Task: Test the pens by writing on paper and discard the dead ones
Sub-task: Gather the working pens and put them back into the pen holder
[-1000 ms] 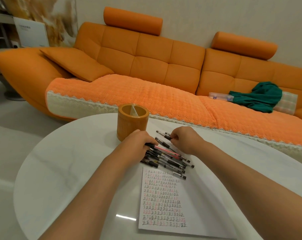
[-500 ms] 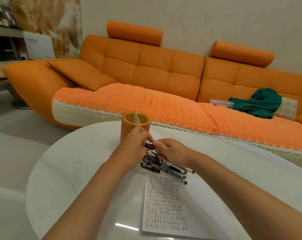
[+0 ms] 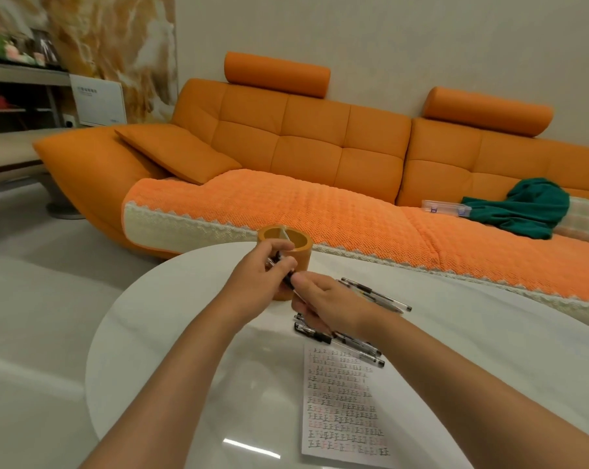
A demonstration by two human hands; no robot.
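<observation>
Because the sheet of paper (image 3: 345, 404) lies nearest the person, squarely between the 2 forearms on the round white table (image 3: 171, 333), it is ready for the next test stroke; rows of small written marks already fill most of it, so the task looks well advanced. Just beyond its far edge sits the loose pile of gel pens (image 3: 348, 341), lying flat and roughly parallel, some touching the paper's top edge, a few more (image 3: 377, 294) fanned out behind the right wrist. Kept that close, each can be reached without shifting the sheet.

Above the pile the 2 hands meet on 1 pen (image 3: 284, 273). The left hand (image 3: 255, 282) curls its fingers around the upper part of the barrel, while the right hand (image 3: 326, 304) pinches the lower end between thumb and fingertips. That opposed grip suggests the cap is being pulled off or pushed back on, though which cannot be told.

Directly behind the left hand, partly hidden by it, stands the orange cylindrical pen holder (image 3: 296, 245), upright, with a divider visible inside its open top; nothing shows above its rim. Farthest back runs an orange sofa (image 3: 320, 147) with a green garment (image 3: 526, 206) on its seat.
</observation>
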